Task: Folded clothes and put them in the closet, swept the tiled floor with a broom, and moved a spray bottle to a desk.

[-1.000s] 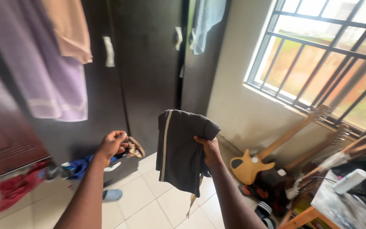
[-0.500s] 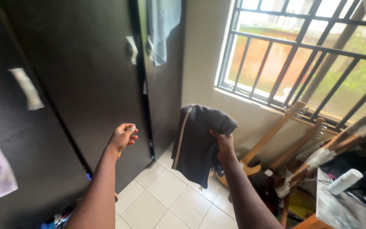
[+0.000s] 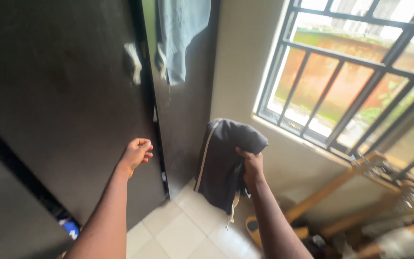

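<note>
My right hand grips a folded dark grey garment with a pale side stripe; it hangs down in front of the wardrobe's right door. My left hand is held out, empty, with its fingers loosely curled, close to the dark wardrobe door and just left of the door gap. The two hands are apart.
A light blue cloth hangs over the top of the wardrobe door. A barred window is at the right. Guitars lean against the wall below it. Pale floor tiles show below.
The view has swung right and closer to the wardrobe. The hanging purple and tan clothes and the floor clutter have left the view. Both hands keep their poses.
</note>
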